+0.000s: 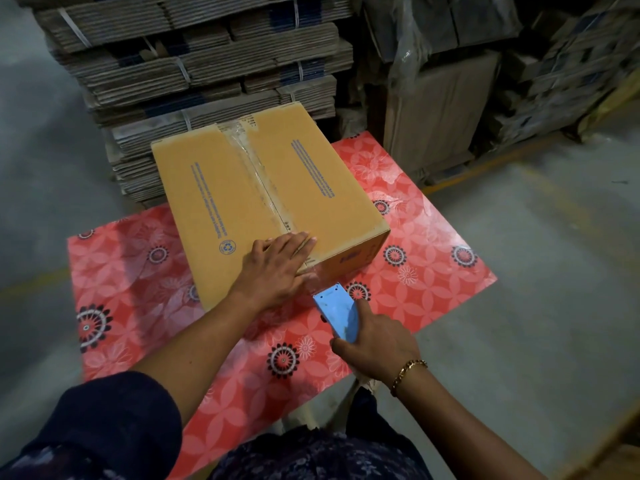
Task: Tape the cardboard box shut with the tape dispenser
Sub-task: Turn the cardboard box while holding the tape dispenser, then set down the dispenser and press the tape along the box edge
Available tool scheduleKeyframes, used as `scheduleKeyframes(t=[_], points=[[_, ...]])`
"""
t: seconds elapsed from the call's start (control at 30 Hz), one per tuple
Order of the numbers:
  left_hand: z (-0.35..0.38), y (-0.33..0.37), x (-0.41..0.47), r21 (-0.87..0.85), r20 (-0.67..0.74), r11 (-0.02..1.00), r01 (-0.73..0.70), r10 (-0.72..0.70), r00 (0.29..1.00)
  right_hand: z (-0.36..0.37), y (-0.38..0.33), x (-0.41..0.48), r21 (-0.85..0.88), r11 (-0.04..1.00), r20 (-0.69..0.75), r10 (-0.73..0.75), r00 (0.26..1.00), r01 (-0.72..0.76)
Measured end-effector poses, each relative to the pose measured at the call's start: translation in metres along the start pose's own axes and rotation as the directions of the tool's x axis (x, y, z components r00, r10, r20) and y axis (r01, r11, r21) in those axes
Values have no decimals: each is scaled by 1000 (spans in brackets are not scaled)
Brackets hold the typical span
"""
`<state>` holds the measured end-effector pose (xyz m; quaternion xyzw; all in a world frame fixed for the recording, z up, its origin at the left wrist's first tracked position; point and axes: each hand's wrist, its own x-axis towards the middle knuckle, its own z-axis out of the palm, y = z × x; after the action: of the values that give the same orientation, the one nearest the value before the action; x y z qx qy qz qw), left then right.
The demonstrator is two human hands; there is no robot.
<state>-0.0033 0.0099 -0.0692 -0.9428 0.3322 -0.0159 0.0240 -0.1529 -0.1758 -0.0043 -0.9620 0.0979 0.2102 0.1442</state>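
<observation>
Setting: warehouse-looking spot, grey concrete floor (pixel 540 258) all around, with a yellow painted line running across it on the right.
Background: tall strapped stacks of flattened brown cardboard (pixel 194 64) right behind the work area, and plastic-wrapped pallets of cartons (pixel 450 98) off to the right.
Surface: red table top with a pink flower print and dark round medallions (pixel 433 271), sitting at a bit of an angle to the camera.
Box: closed tan cardboard box with blue printed text (pixel 221 188) on the far half of that table top, turned slightly, one corner pointing toward the person. Flaps are down and meet in a centre seam.
Tape: clear shiny tape strip (pixel 256 168) runs along the seam from the far edge to the near edge, and it looks like it folds over the near edge toward the dispenser.
Left hand: left hand (pixel 273 268) is spread flat, palm down, pressing on the box top right at the near end of the seam, fingers over the tape.
Right hand: right hand (pixel 377 344) is wrapped tight around the light blue handheld tape dispenser (pixel 337 313), gold chain bracelet (pixel 408 370) on the wrist.
Dispenser: just below the box's near edge, nose pointing up at it, over the table top. Can't tell if it's actually touching the box.
Person: dark navy sleeve (pixel 114 420) on the left arm, patterned dark clothing at the bottom of view.
</observation>
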Motion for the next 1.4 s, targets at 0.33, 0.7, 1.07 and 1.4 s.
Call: scheduleKeyframes(t=[0.33, 0.7, 1.07, 1.4], points=[[-9, -1, -1, 0, 38, 1000, 10, -10, 999, -48, -24, 68, -213, 974, 616, 73, 784, 76], [-3, -3, 0, -11, 5, 1000, -18, 18, 1000, 59, 52, 54, -525, 713, 49, -521, 852, 466], [-4, -1, 1, 1, 10, 1000, -24, 24, 1000, 111, 61, 71, -643, 504, -2, -753, 657, 576], [-5, -1, 0, 16, 9, 999, -29, 29, 1000, 65, 29, 46, 539, 799, -310, -107, 945, 267]])
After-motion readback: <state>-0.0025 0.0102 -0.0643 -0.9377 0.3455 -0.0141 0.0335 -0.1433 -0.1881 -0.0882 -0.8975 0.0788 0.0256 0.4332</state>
